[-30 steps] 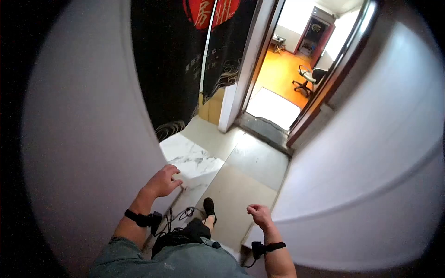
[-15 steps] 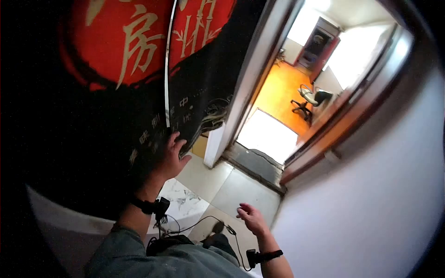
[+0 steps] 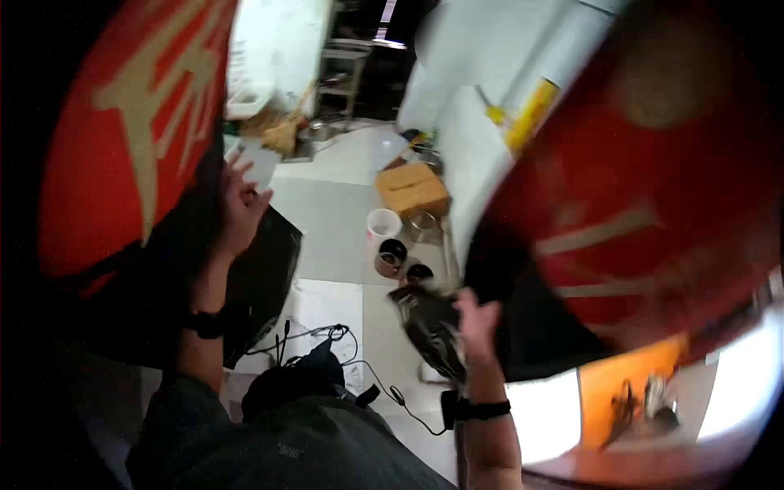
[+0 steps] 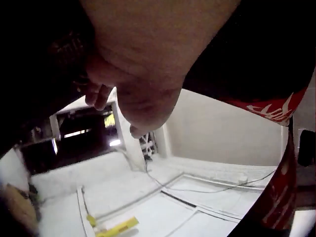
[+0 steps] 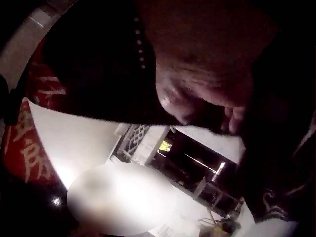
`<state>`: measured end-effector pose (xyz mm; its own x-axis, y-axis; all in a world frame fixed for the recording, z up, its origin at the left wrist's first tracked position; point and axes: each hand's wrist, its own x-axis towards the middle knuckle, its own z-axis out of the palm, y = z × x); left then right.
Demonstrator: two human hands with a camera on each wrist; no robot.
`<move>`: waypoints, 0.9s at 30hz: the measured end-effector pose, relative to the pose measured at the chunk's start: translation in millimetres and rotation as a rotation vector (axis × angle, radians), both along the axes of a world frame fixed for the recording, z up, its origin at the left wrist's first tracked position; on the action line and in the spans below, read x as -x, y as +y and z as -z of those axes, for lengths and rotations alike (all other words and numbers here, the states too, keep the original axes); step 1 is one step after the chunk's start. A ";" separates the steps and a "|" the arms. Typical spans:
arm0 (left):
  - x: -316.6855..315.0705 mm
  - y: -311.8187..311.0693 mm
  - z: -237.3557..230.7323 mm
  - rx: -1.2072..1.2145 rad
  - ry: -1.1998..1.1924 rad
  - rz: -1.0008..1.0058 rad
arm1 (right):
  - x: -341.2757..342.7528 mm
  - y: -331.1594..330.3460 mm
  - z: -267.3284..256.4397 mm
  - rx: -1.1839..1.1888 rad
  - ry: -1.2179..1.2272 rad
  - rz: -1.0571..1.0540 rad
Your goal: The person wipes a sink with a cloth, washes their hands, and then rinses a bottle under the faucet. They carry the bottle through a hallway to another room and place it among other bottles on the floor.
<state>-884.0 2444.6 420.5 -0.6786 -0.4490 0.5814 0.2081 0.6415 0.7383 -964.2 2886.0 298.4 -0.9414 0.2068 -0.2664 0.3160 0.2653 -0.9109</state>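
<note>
A black door curtain with red circles and pale lettering hangs split in two, one half [image 3: 147,163] at the left and the other half [image 3: 621,204] at the right of the head view. My left hand [image 3: 242,212] is raised at the inner edge of the left half, fingers extended and spread. Against the right half, my right hand [image 3: 478,322] presses the cloth outward, its lower corner [image 3: 433,327] folding past the fingers. The right hand is blurred in the head view. In the right wrist view dark cloth surrounds that hand [image 5: 202,79].
Beyond the gap lies a tiled floor [image 3: 314,208]. A cardboard box [image 3: 412,189], a white bucket [image 3: 382,224] and round containers [image 3: 392,257] stand along the right wall. A broom [image 3: 286,135] and a shelf [image 3: 347,69] are farther back. A cable [image 3: 377,376] dangles before my body.
The view has turned left from the bright doorway to the curtained opening. My left hand went from the curtain's front to its parted edge; my right hand rose to the other half. The halves have spread apart.
</note>
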 end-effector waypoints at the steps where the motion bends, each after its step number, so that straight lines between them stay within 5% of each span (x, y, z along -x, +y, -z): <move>1: -2.0 -19.8 -5.4 0.041 0.100 -0.119 | 11.4 -19.2 -42.4 0.270 0.316 0.138; 2: 16.8 -39.0 6.3 0.066 0.191 -0.265 | 81.3 -12.7 -75.5 0.313 0.615 0.203; 3: -24.5 -36.7 -11.6 0.019 0.310 -0.310 | 62.6 -15.7 -110.8 0.411 0.648 0.253; 7: 26.4 -83.2 0.6 0.049 0.372 -0.630 | 190.2 -57.3 -86.2 0.238 0.715 0.073; 10: 49.6 -111.5 -4.7 0.016 0.351 -0.694 | 285.8 -30.3 -51.1 0.127 0.652 -0.028; 14: 96.7 -145.1 0.8 -0.134 0.082 -0.679 | 355.1 -40.9 -55.1 0.451 0.345 0.089; 17: 125.7 -168.4 12.7 -0.220 -0.170 -0.610 | 406.3 -32.5 19.1 0.394 0.179 0.073; 21: 173.3 -191.3 16.5 -0.003 -0.412 -0.603 | 460.0 -49.9 140.0 0.157 -0.237 -0.005; 27: 230.3 -250.4 23.2 -0.089 -0.670 -0.819 | 577.2 -166.9 229.7 0.199 -0.439 -0.110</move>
